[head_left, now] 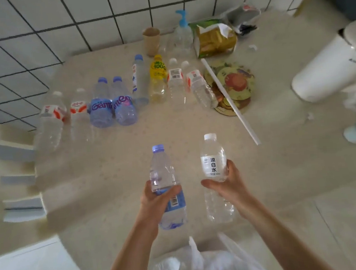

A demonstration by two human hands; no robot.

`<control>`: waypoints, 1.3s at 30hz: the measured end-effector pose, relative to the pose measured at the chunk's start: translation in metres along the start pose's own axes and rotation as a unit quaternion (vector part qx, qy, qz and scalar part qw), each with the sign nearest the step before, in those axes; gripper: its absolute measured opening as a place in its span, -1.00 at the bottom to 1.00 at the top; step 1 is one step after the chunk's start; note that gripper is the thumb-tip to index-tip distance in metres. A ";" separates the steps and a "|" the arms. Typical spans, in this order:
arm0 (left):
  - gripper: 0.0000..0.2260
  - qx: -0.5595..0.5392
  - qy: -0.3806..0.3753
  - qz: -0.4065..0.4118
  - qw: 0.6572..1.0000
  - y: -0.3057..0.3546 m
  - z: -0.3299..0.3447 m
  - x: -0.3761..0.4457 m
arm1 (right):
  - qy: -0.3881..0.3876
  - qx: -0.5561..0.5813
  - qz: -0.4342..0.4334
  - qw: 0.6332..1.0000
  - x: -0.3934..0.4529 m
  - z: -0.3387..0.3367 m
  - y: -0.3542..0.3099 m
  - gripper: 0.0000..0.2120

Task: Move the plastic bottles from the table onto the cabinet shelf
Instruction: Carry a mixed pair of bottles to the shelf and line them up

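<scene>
The left hand (157, 199) has its fingers curled round the middle of a clear plastic bottle with a blue cap and blue label (167, 188), held upright above the near edge of the pale speckled table (113, 154). The right hand (227, 184) grips a clear plastic bottle with a white cap and white label bearing dark characters (214, 168), thumb across the front, also upright over the near edge. The two held bottles stand side by side, apart from one another.

A row of bottles remains along the far half of the table. From the left edge: two clear bottles with red-and-white labels (51, 121), leaning in the wide-angle view; two blue-tinted bottles with purple lettering (113, 106), touching each other; a tall clear bottle with a blue cap (139, 82); a bottle with a yellow cap and yellow label (157, 78); two clear bottles with white caps and red-and-white labels (186, 84).

Near the far edge stand a brown paper cup (151, 40), a clear pump bottle with a blue nozzle (182, 34) and an open green-and-yellow packet (213, 40). A round patterned mat (235, 81) lies toward the right edge, with a long white stick (230, 101) across it. A white cylindrical bin (331, 63) stands off the right edge.
</scene>
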State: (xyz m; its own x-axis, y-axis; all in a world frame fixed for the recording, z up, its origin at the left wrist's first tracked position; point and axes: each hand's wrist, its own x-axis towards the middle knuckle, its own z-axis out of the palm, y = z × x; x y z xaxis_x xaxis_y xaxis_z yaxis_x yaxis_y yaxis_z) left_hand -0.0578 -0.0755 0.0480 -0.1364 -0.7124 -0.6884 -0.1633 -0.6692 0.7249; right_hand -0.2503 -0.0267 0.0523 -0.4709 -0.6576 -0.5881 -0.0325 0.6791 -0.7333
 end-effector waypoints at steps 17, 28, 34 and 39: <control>-0.41 0.188 -0.251 0.020 0.949 -0.036 0.060 -0.080 | 0.182 0.212 0.003 0.960 -0.155 -0.045 0.109 -0.47; -0.68 0.284 -0.371 0.039 0.883 -0.139 0.159 -0.208 | 0.344 0.289 0.069 0.891 -0.314 -0.114 0.252 -0.42; -0.55 0.353 -0.449 0.002 0.821 -0.229 0.218 -0.294 | 0.464 0.357 0.133 0.800 -0.418 -0.134 0.349 -0.44; -0.43 0.442 -0.524 0.006 0.728 -0.276 0.259 -0.341 | 0.535 0.404 0.180 0.719 -0.468 -0.135 0.393 -0.37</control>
State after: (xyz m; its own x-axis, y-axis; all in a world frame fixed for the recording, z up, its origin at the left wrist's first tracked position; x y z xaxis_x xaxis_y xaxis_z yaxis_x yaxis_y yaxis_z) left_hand -0.2195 0.4069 0.0756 -0.7380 0.1449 -0.6591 -0.6577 0.0642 0.7506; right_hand -0.1618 0.5921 0.0854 -0.7436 0.4360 -0.5068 0.5812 0.0468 -0.8124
